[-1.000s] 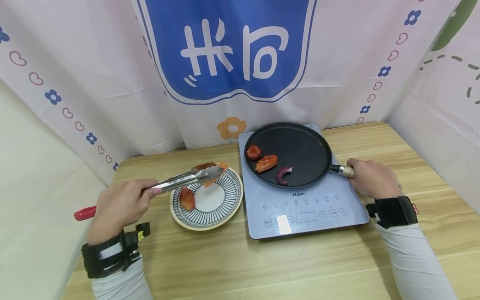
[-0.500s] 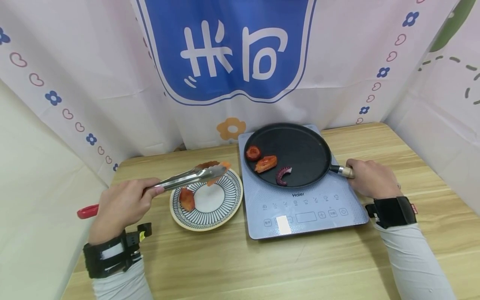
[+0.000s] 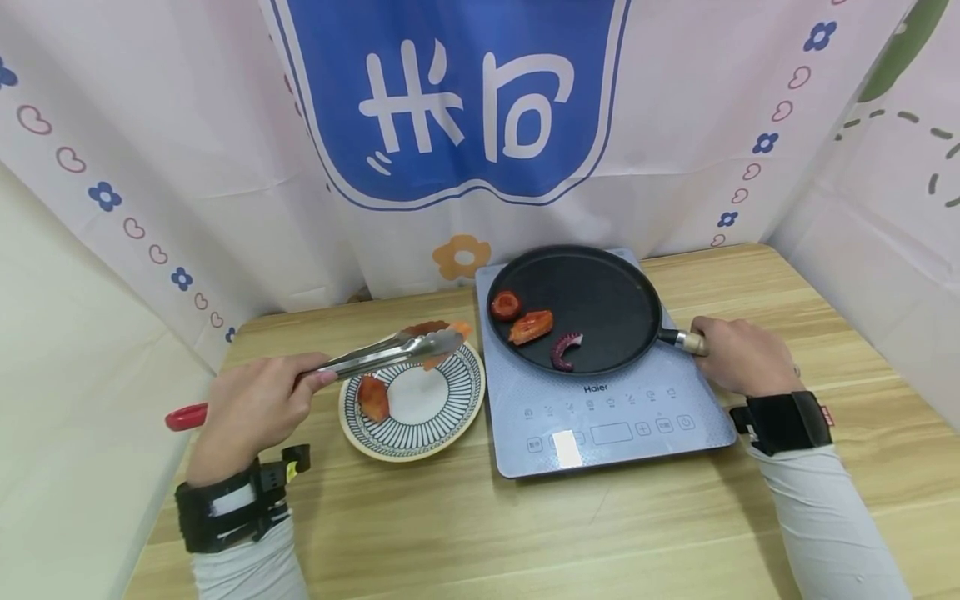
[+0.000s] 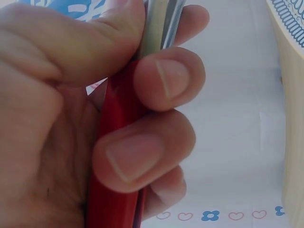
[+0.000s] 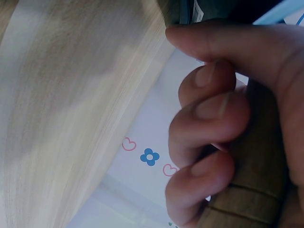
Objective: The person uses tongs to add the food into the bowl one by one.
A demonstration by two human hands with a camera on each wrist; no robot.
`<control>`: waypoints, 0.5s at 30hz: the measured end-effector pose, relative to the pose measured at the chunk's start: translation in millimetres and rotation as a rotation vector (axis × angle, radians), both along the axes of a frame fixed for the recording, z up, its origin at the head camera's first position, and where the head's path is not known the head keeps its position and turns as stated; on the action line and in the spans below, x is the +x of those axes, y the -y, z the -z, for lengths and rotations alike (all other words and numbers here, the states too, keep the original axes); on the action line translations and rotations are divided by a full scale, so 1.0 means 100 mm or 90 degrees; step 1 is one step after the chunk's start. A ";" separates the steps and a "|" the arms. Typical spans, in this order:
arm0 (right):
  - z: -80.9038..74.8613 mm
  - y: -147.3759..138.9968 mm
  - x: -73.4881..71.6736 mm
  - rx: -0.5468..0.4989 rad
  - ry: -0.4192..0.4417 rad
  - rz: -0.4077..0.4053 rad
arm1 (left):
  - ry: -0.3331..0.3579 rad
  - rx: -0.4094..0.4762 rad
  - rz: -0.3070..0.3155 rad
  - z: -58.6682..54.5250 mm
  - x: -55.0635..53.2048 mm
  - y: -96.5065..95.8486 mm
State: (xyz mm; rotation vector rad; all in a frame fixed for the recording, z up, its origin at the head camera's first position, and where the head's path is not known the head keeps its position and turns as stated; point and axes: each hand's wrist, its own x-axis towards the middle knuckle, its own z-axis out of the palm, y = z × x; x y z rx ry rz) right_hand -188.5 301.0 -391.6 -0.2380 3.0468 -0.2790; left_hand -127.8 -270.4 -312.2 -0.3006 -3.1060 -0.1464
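My left hand (image 3: 258, 408) grips red-handled metal tongs (image 3: 390, 354), fingers curled round the red handle (image 4: 118, 190) in the left wrist view. At the tongs' tips, over the far rim of the patterned plate (image 3: 408, 448), is an orange piece of food (image 3: 460, 330), partly hidden by the metal. A reddish-orange food piece (image 3: 372, 398) lies on the plate's left side. My right hand (image 3: 742, 357) holds the wooden handle (image 5: 259, 147) of a black flat pan (image 3: 592, 292). In the pan sit a round red piece (image 3: 506, 306), an orange-red scored piece (image 3: 531, 327) and a purple octopus tentacle (image 3: 566, 352).
The pan rests on a grey-blue Haier induction cooktop (image 3: 517, 433), right of the plate. Both stand on a wood-grain table (image 3: 450, 533). A printed cloth (image 3: 337, 250) hangs behind the table's far edge.
My left hand and the tongs have shifted slightly right, carrying the orange food piece toward the pan across the plate's far rim. The right hand and pan stay put.
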 end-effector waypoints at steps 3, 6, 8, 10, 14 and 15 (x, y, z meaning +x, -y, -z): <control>0.00 0.00 0.00 0.001 0.003 0.002 | 0.002 -0.004 -0.002 -0.01 0.00 -0.01; -0.01 0.00 0.00 0.002 0.001 0.001 | 0.004 -0.006 -0.003 -0.02 0.00 -0.03; -0.01 0.00 0.00 0.002 0.000 0.001 | 0.006 -0.004 -0.001 -0.02 0.00 -0.04; -0.01 0.00 0.00 0.001 0.000 0.000 | 0.006 0.001 0.004 -0.01 0.00 -0.05; -0.02 0.01 0.01 0.002 0.002 0.001 | 0.008 0.018 0.017 -0.01 -0.01 -0.08; -0.02 0.01 0.00 0.002 0.003 0.002 | 0.009 0.021 0.020 -0.01 -0.01 -0.09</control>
